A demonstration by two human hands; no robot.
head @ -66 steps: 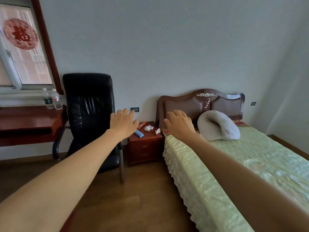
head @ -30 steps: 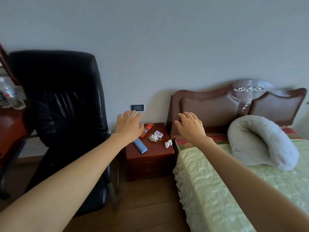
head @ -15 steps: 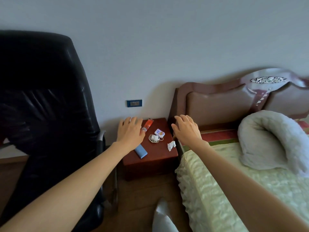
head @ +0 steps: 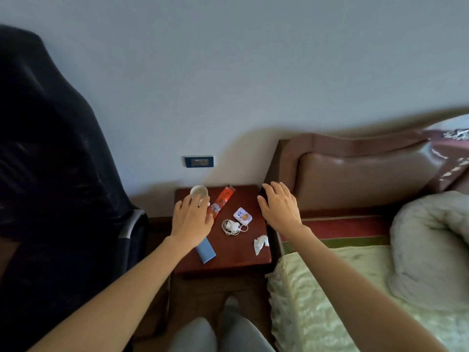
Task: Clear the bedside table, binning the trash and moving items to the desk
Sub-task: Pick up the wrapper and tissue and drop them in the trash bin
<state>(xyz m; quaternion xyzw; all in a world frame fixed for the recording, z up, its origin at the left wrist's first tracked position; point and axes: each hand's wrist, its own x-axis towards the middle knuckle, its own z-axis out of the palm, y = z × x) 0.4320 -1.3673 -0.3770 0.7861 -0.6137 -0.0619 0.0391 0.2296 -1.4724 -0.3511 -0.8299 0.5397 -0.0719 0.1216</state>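
Reddish bedside table (head: 236,252), crumpled white tissue (head: 260,244)

Red-brown bedside table (head: 236,255), blue case (head: 206,251), red-orange wrapper (head: 221,201).

blue case (head: 206,252) half under left hand (head: 191,222), headboard (head: 368,171) blurred

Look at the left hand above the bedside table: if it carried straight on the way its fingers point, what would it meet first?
Most likely the small clear cup at the table's back left corner; the left hand has fingertips at its rim already, though depth is uncertain.
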